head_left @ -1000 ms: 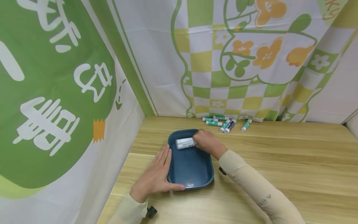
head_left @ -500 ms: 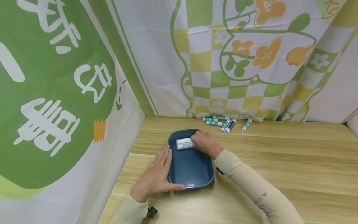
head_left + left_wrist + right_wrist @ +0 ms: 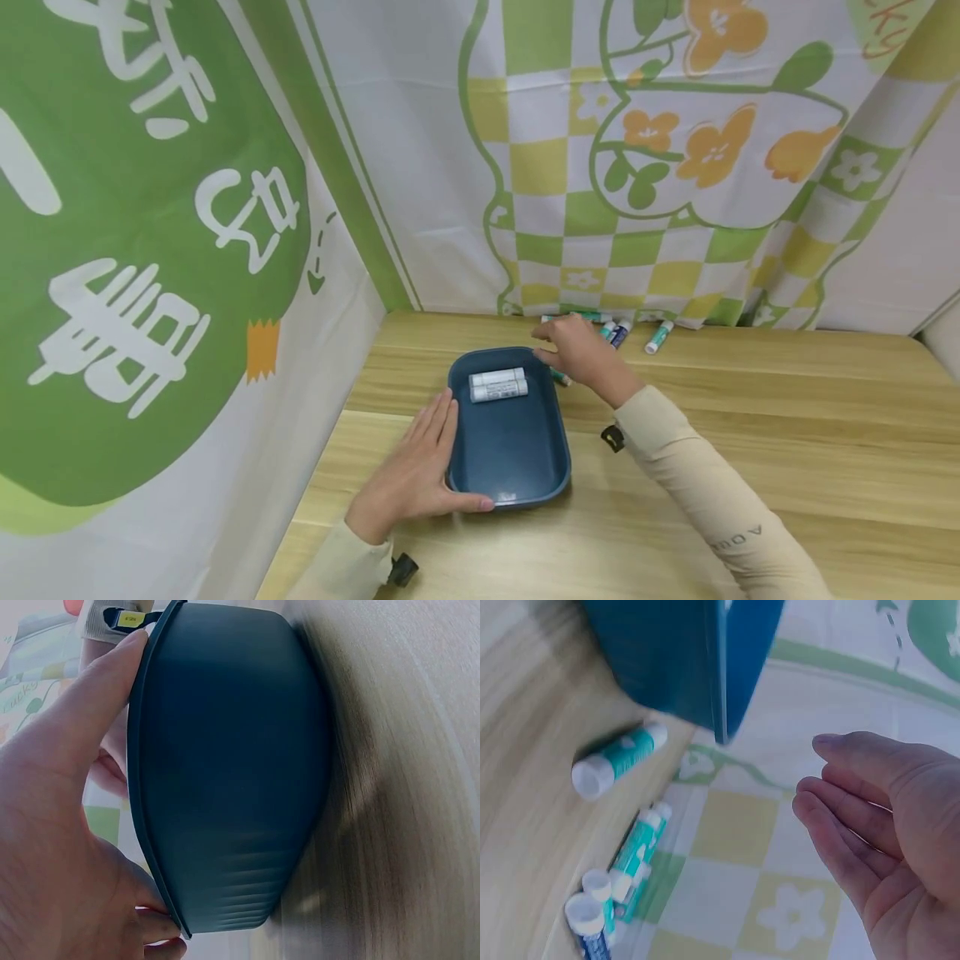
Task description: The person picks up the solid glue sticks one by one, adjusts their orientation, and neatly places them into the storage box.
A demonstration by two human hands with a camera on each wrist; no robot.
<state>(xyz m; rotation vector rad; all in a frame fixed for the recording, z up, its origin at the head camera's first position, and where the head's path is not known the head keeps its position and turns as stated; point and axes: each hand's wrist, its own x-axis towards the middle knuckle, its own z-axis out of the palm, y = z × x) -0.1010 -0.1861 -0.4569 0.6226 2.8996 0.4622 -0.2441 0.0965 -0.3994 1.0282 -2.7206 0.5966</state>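
1. Head: the left hand, fingers straight, touches the tray; two white tubes lie inside. The empty right hand hangs near its far-right corner.
2. Left wrist: thumb touching the tray.
3. Right wrist: loosely bent fingers; green tube on the table.

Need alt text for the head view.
Left hand rests against a blue tray holding two white tubes; the empty right hand hovers by its far right corner. Teal tubes and a navy one lie nearby on the wooden table.
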